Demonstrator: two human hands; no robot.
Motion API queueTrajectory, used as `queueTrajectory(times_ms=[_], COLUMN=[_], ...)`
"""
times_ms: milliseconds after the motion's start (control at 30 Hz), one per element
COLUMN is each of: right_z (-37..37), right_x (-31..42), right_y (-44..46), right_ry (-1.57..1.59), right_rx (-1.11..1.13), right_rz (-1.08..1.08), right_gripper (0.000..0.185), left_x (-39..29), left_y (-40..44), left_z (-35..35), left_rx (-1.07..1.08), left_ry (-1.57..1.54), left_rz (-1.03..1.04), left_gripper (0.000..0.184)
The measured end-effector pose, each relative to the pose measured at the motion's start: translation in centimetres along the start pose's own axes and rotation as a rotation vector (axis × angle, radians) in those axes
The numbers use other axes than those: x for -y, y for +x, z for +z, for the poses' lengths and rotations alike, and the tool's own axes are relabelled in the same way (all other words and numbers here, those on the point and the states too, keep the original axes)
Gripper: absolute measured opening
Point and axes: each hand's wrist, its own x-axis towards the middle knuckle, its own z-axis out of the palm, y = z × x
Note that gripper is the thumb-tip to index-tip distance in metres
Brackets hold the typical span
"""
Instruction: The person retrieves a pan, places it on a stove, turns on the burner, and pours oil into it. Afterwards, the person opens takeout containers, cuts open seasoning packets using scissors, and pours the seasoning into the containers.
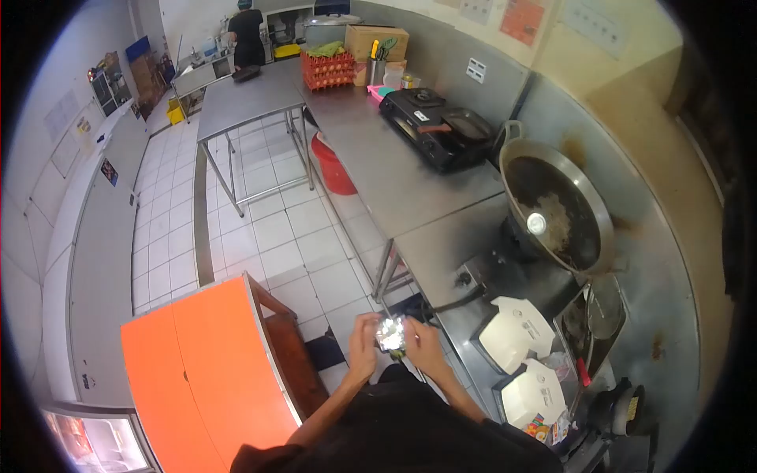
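In front of my body, over the floor beside the counter, both hands grip a small, shiny silvery thing [390, 334]. Glare hides its details, so I cannot tell its kind. My left hand [363, 344] is closed on its left side, and my right hand [423, 347] on its right. Something small and greenish shows just below it. To the right of my hands, two open white paper food boxes [516, 335] stand on the steel counter [430, 244]. The nearer box [532, 394] has colourful packets by its front edge.
A large wok [595, 209] with dark liquid sits on a burner at the right. Behind it are a black portable stove [430, 130] and red egg trays [327, 71]. An orange-topped cabinet [205, 363] stands at my left. Far back, a person [247, 35] stands by the sink.
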Motion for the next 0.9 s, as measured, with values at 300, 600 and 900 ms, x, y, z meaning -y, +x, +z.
queueTrajectory(times_ms=[300, 600, 900], right_z=[3.9, 11.4, 15.5], right_x=[-11.5, -11.4, -9.8], right_y=[10.3, 33.6, 52.8], right_ry=[0.122, 0.078, 0.136], right_rx=[0.410, 0.169, -0.165], right_rz=[0.131, -0.080, 0.014], right_gripper=[0.022, 0.030, 0.033], left_x=[6.0, 8.8, 9.3], left_y=[11.0, 31.1, 51.8], left_z=[-6.6, -4.4, -2.1], left_rx=[-0.121, 0.042, -0.138], left_ry=[-0.146, 0.039, 0.098], left_rz=[-0.198, -0.313, -0.056], left_gripper=[0.045, 0.044, 0.023])
